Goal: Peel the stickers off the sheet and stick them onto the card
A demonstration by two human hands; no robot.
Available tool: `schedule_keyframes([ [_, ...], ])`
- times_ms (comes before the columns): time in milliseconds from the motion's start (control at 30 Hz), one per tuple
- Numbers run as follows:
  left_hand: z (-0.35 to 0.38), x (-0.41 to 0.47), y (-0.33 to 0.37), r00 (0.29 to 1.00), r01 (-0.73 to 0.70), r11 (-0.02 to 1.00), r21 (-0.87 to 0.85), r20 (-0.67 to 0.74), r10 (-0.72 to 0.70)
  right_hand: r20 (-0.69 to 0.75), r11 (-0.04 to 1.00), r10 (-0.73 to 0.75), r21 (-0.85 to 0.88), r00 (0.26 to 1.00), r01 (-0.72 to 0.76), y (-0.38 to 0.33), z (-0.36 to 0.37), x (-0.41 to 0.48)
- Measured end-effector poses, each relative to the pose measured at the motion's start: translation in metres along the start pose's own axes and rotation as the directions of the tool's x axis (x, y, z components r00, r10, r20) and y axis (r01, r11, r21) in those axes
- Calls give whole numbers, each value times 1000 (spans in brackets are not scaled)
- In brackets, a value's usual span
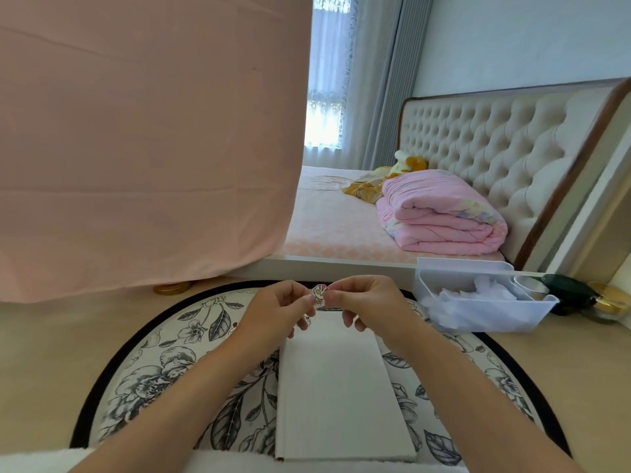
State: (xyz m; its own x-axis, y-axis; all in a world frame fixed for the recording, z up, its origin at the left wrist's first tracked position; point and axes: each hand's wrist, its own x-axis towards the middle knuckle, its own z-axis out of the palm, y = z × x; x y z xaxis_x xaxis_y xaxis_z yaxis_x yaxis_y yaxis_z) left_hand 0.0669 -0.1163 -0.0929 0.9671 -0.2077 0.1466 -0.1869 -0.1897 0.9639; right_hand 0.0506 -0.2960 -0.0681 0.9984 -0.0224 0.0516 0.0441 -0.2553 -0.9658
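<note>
A small sticker with a red and white figure is held up between both hands, above the far end of a plain white card. My left hand pinches its left edge and my right hand pinches its right edge, fingers curled. The card lies lengthwise on a round floral mat in front of me. Another bit of sticker peeks out under my left fingers. Whether the sticker sits on backing paper I cannot tell.
A white plastic bin with white fluff stands at the right, with dark and gold jars beyond it. A pink cloth hangs at the left with a gold lid below it. A bed with a folded pink quilt is behind.
</note>
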Motion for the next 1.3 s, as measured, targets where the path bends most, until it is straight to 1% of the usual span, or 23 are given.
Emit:
schedule_keyframes([
  [133, 0, 6, -7, 999, -39, 997, 60, -12, 40, -19, 1000, -10, -26, 1000, 9, 5, 4, 3],
  [267, -1, 11, -12, 994, -102, 988, 115, -37, 107, -88, 998, -52, -24, 995, 50, 6, 10, 8],
  [367, -4, 13, -17, 988, -152, 978, 145, 4, 154, -78, 996, -85, -34, 993, 82, 8, 10, 11],
  [433, -5, 14, -19, 984, -173, 970, 170, -14, 178, -67, 996, -86, -23, 994, 85, 8, 9, 13],
  [500, -6, 14, -21, 976, -199, 950, 241, -38, 214, -69, 996, -90, -33, 994, 88, 9, 6, 15],
  [567, -11, 14, -25, 966, -228, 886, 403, -20, 258, -76, 995, -84, -65, 994, 79, 11, 1, 19],
  [633, -18, 15, -31, 947, -293, 752, 590, 70, 314, -37, 985, -54, -167, 998, 47, 13, -7, 22],
  [667, -20, 14, -33, 937, -328, 694, 641, 125, 327, 7, 969, -22, -247, 1000, 23, 15, -10, 23],
  [700, -22, 13, -35, 931, -353, 665, 658, 174, 322, 58, 947, 25, -321, 998, -5, 17, -11, 24],
  [767, -20, 10, -39, 930, -367, 650, 665, 242, 277, 134, 913, 123, -403, 983, -59, 20, -7, 26],
  [833, -17, 9, -43, 931, -366, 639, 676, 268, 249, 163, 874, 161, -482, 973, -64, 21, -1, 31],
  [933, -15, 10, -46, 936, -352, 662, 662, 260, 238, 166, 823, 161, -567, 973, -39, 21, 7, 38],
  [1300, -15, 14, -51, 938, -345, 677, 650, 261, 227, 146, 756, 100, -654, 984, 21, 26, 11, 44],
])
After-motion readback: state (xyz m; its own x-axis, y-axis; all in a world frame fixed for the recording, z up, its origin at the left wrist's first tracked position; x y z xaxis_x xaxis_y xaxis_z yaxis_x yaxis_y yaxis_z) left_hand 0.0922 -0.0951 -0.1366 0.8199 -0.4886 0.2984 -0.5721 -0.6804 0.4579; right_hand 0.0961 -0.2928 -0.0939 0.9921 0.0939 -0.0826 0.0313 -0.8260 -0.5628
